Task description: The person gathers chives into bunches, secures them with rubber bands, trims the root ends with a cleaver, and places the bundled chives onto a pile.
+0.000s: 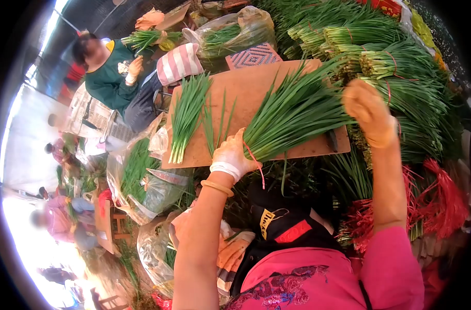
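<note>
My left hand (234,156), in a pale glove, is closed round the base of a bunch of long green leaves (297,111). A pink tie (256,159) hangs at that base. The leaves fan out to the right over a brown board (246,85). My right hand (370,111), in an orange-tinted glove, is raised at the leaf tips by the board's right side; its fingers are blurred. A smaller leaf bunch (188,116) lies on the board's left part, with a few loose leaves (218,124) beside it.
Tied bunches (401,67) are piled at the right, above red ties (444,199). A dark tool (332,140) lies at the board's right edge. Plastic bags of greens (140,173) stand at the left. A co-worker (109,77) sits at the upper left; other people are farther off.
</note>
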`<state>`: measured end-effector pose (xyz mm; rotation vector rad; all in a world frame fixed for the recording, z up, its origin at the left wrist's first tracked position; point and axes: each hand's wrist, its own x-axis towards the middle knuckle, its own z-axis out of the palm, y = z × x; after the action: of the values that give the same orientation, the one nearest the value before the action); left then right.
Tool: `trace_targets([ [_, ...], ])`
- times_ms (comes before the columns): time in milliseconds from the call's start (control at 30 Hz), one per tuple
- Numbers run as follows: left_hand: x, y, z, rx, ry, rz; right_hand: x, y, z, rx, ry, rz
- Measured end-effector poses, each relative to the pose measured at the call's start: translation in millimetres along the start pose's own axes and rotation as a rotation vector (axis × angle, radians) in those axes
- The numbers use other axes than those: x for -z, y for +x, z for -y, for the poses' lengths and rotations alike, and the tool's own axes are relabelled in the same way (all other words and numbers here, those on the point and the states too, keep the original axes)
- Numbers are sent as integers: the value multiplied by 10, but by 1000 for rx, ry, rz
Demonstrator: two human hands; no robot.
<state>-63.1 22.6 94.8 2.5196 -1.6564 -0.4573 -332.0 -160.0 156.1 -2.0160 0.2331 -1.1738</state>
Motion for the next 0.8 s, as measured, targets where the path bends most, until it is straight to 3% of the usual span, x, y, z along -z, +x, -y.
trace_targets([
  [33,14,11,1,-8,-9,4,188,-89,148,-31,153,61],
  [100,66,25,-20,7,-22,33,435,-261,356,-554,487,159],
  [133,88,29,-29,15,-27,50,553,-273,480,-892,338,336],
  [200,100,28,-31,22,-40,55,275,-448,227,-889,-353,356],
  [233,102,29,-30,19,-52,52,239,-625,30,-693,-804,384],
  [333,105,33,-30,25,-69,54,49,-686,-54,-1037,-366,186],
  [367,98,39,-24,27,-63,54,-27,-723,-109,-1050,-427,154],
  [467,91,66,16,13,-87,66,-190,-964,-544,-741,-432,42],
  [500,101,95,36,1,-100,70,-231,-910,-534,-687,-574,105],
  [600,101,179,97,-23,-131,99,-328,-709,-522,-925,-613,116],
  [667,107,194,114,-25,-170,119,-307,-795,-754,-723,-742,192],
  [733,107,208,121,-34,-195,124,-382,-569,-521,-891,-622,177],
  [800,104,208,122,-51,-209,114,-381,-553,-570,-873,-602,202],
])
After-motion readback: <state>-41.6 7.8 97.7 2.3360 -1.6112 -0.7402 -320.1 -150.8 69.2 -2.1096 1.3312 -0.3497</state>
